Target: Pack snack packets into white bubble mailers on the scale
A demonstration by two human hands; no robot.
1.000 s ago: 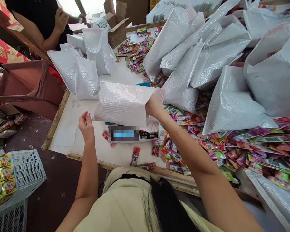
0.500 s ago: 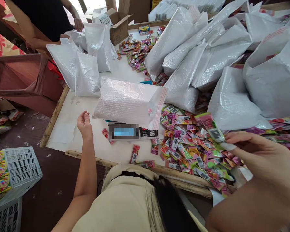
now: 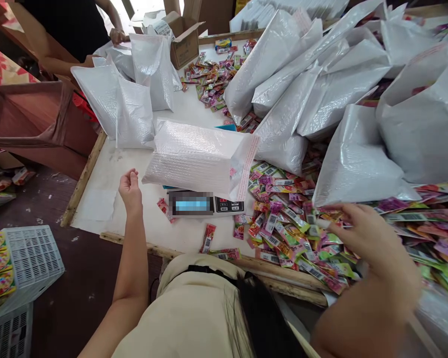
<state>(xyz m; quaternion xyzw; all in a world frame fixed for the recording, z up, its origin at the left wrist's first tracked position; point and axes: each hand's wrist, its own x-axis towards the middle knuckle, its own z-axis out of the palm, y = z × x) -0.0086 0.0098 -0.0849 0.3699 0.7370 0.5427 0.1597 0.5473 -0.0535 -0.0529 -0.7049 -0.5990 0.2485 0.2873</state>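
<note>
White tabletop [image 3: 186, 238] under mailers [image 3: 358, 154] and sachets [image 3: 280, 223], left fingers [image 3: 129, 179] curled empty, right fingers [image 3: 349, 213] slightly parted, hold unclear.

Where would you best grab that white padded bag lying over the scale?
Probably the printed rim of its open mouth, coming from the right. The bag lies on its side over the scale, mouth facing right, so that thin loose edge should pinch easily; raising that end first should help keep anything inside from sliding out.
</note>
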